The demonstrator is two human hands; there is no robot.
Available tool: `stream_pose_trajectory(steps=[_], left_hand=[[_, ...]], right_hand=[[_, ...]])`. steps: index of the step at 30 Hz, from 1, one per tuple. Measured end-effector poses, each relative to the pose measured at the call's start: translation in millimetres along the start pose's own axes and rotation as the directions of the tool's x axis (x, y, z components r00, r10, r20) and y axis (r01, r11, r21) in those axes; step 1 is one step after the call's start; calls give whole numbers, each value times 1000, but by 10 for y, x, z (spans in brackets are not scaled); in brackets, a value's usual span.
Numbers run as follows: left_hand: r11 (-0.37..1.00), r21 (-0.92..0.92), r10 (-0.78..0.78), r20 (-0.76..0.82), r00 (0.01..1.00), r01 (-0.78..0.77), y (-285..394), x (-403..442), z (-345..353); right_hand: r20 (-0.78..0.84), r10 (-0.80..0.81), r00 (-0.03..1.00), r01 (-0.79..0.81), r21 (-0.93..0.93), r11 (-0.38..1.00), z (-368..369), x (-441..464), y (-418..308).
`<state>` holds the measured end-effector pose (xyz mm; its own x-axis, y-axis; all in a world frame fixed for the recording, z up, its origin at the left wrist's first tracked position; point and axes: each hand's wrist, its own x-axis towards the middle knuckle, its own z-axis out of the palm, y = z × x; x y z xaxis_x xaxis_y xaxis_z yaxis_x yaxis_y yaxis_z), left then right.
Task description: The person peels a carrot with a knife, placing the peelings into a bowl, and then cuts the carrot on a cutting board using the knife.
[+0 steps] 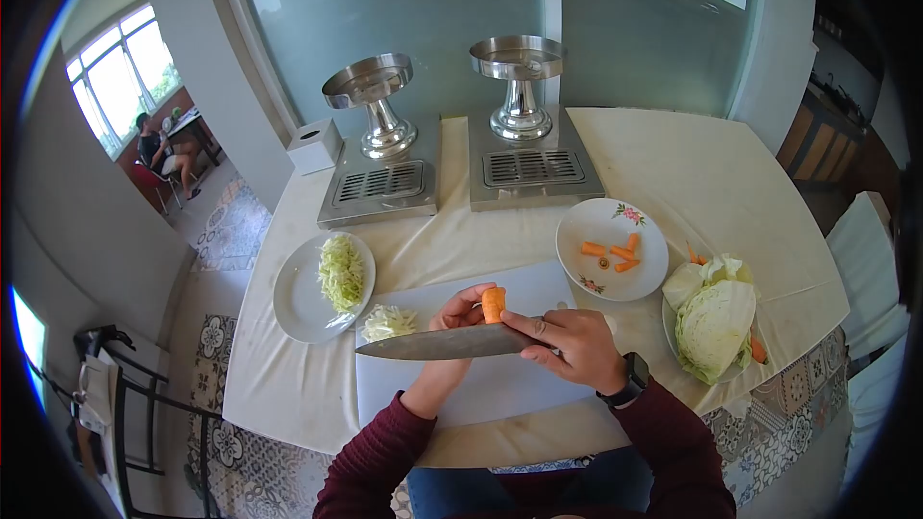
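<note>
My left hand (448, 315) is closed round a short, thick piece of carrot (493, 305), raised above the white cutting board (442, 399). In my right hand (575, 341) is a large kitchen knife (433, 343), its wide blade pointing left across the front of my left hand. The blade lies close to the carrot; whether it touches cannot be made out. Shredded cabbage (388, 322) sits in a small heap on the board's left side. More shreds (341, 274) lie on a white plate (295, 296) at the left.
Carrot pieces (623, 253) lie in a flowered bowl (573, 222) behind the board. A cut cabbage (713, 327) with carrots stands at the right. Two metal dispenser stands (388, 135) (520, 120) and a tissue box (314, 146) are at the back. A person (165, 156) sits far left.
</note>
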<state>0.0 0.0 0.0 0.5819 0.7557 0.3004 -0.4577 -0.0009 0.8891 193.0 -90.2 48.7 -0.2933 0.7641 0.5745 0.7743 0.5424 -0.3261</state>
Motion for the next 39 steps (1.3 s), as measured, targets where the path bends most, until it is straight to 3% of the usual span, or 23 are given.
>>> stream_pose_trajectory(steps=[2,14,20,29,32,39], left_hand=[[996,-72,42,-16,999,-43,-6,-2,31],[990,131,62,-110,992,-47,103,-45,122],[974,227,45,-115,992,-18,143,-51,131],[989,127,96,-111,989,-82,117,-43,163],[990,128,80,-115,990,-65,141,-42,168],[977,205,86,-108,990,-63,141,-60,149]], right_hand=[[2,8,1000,-8,5,1000,8,2,-3],[48,68,996,-75,152,985,51,3,-21],[54,60,997,-63,67,996,38,1,-12],[15,14,1000,-15,66,998,81,-22,44],[-33,39,999,-35,97,995,116,-13,23],[18,32,999,-34,90,995,84,-23,21]])
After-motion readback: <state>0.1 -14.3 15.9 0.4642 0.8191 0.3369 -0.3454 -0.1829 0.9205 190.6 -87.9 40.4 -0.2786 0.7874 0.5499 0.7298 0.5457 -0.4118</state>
